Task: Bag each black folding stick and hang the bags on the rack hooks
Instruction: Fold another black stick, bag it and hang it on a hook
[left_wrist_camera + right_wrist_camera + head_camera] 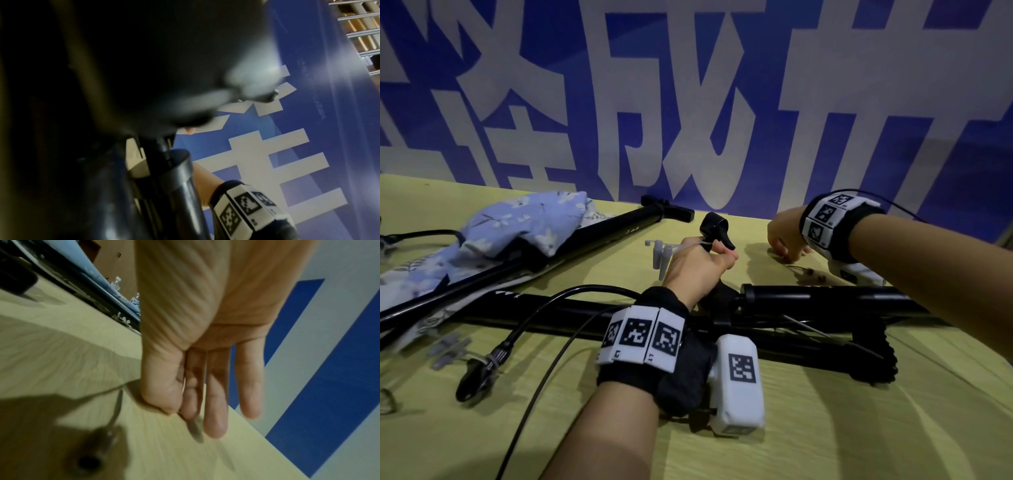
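Note:
A black folding stick lies across the yellow table, and its tube fills the dark left wrist view. My left hand grips the stick's upright black handle piece. White plastic tags hang from a string by that handle. A second black stick lies at the back left, partly inside a blue floral bag. My right hand is down on the table at the back, thumb and forefinger pinching a thin cord with dark beads.
A black cable with a clip runs over the table's left part. A blue wall with large white characters stands right behind the table. A metal grid rack shows in the corner of the left wrist view.

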`<act>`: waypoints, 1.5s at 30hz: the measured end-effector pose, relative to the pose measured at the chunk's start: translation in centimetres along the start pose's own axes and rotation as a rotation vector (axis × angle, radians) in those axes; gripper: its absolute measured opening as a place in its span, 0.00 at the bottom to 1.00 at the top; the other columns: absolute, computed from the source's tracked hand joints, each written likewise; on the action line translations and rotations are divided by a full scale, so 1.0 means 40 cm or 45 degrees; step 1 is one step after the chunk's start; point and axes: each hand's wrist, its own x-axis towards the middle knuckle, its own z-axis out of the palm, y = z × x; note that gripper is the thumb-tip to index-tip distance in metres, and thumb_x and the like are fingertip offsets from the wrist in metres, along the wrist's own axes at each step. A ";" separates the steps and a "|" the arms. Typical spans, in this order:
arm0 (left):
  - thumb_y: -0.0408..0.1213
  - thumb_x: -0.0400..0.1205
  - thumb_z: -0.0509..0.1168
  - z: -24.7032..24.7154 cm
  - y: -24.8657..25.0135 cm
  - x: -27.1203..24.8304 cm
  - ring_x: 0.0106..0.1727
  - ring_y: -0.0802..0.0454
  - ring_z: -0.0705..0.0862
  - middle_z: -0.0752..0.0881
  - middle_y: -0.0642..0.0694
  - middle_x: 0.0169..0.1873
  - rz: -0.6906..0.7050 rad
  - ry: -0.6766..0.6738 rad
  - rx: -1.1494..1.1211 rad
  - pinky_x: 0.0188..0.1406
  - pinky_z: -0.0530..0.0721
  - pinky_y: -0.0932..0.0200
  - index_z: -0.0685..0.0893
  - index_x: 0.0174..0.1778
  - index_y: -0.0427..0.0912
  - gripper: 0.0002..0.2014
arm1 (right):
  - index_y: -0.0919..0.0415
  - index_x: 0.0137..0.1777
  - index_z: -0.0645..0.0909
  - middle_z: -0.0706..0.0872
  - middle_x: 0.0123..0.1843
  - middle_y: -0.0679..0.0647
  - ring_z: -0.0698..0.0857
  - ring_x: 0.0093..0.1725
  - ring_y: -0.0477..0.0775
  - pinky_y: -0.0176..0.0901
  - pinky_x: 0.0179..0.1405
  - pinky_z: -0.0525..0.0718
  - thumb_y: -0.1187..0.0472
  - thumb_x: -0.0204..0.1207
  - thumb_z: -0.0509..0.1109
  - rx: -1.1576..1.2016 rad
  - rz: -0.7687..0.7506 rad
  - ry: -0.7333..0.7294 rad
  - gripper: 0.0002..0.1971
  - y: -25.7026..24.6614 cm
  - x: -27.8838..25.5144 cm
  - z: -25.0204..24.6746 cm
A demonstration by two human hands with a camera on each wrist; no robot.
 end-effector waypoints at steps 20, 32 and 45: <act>0.34 0.77 0.65 -0.015 0.039 -0.047 0.20 0.49 0.68 0.79 0.42 0.31 0.078 0.063 -0.226 0.26 0.67 0.59 0.83 0.41 0.40 0.02 | 0.64 0.42 0.78 0.83 0.35 0.57 0.84 0.34 0.52 0.46 0.43 0.86 0.65 0.80 0.61 1.893 0.127 0.631 0.07 0.026 -0.251 -0.055; 0.33 0.73 0.68 -0.021 0.084 -0.139 0.46 0.50 0.73 0.71 0.45 0.46 0.014 -0.132 0.056 0.43 0.75 0.55 0.65 0.52 0.40 0.19 | 0.64 0.37 0.74 0.81 0.27 0.56 0.77 0.26 0.52 0.37 0.25 0.75 0.70 0.77 0.59 2.358 0.269 0.749 0.08 -0.211 -0.354 0.050; 0.35 0.84 0.56 -0.099 0.095 -0.294 0.32 0.52 0.73 0.72 0.46 0.35 0.018 -0.236 -0.761 0.33 0.80 0.57 0.76 0.46 0.38 0.06 | 0.62 0.33 0.74 0.81 0.26 0.54 0.75 0.26 0.50 0.39 0.32 0.75 0.69 0.74 0.60 2.474 0.369 0.869 0.09 -0.232 -0.393 0.098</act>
